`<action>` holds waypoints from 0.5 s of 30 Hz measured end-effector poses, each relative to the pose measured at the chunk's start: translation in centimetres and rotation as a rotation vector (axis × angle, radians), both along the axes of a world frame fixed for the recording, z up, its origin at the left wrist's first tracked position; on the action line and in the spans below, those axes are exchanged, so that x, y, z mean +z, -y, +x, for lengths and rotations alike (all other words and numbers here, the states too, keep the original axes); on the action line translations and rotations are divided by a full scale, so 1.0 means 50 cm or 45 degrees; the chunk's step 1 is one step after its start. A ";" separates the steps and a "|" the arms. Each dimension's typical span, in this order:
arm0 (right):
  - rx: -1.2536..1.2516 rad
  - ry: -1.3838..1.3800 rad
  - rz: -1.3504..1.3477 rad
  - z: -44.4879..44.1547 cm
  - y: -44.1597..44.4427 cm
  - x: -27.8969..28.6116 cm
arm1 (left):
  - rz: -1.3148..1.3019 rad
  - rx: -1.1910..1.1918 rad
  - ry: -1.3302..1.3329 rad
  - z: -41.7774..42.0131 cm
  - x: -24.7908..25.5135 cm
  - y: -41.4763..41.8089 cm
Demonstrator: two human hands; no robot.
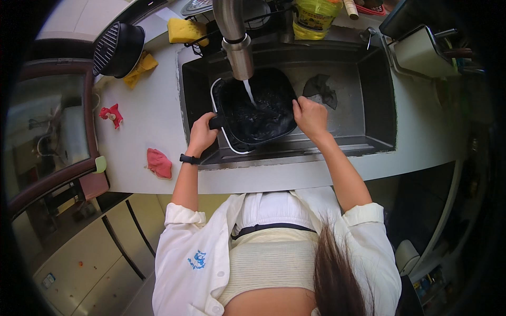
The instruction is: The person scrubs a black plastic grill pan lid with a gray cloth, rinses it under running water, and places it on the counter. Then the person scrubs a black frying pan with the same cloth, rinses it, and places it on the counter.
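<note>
A black air fryer basket drawer (257, 118) with a white front edge sits in the dark sink (348, 114), beneath the metal faucet (239, 59). Water runs from the faucet into the drawer, and water stands in it. My left hand (204, 132) is closed around the drawer's black handle at its left. With fingers on top, my right hand (310, 116) grips the drawer's right rim. A dark wet cloth (322, 90) lies on the sink floor beyond my right hand.
Left on the counter are a pink cloth (159, 163), a red figure (112, 115), a yellow cloth (141, 70) and a black ridged container (120, 49). Behind the sink stand a yellow sponge (185, 31) and a yellow-green bottle (314, 19). A white-sided holder (421, 53) is at right.
</note>
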State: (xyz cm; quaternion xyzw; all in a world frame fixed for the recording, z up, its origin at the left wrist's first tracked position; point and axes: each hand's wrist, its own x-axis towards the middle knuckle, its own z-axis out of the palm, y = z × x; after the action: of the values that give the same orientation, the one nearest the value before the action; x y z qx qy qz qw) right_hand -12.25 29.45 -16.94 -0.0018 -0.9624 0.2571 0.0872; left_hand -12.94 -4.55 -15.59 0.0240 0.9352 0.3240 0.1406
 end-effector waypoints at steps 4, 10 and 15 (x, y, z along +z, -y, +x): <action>-0.053 0.006 0.013 -0.012 -0.038 -0.001 | 0.079 -0.018 -0.130 0.004 0.021 -0.059; -0.075 0.017 -0.018 0.003 -0.054 0.015 | 0.132 -0.034 -0.139 0.014 0.041 -0.077; 0.015 -0.020 -0.119 -0.018 0.025 0.022 | 0.069 0.097 -0.069 0.025 0.054 0.006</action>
State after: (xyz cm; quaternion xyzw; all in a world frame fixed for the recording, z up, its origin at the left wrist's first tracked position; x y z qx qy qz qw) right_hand -13.15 28.18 -15.84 0.0018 -0.9487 0.3023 0.0929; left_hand -11.70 -4.87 -12.90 0.0007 0.9298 0.3537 0.1022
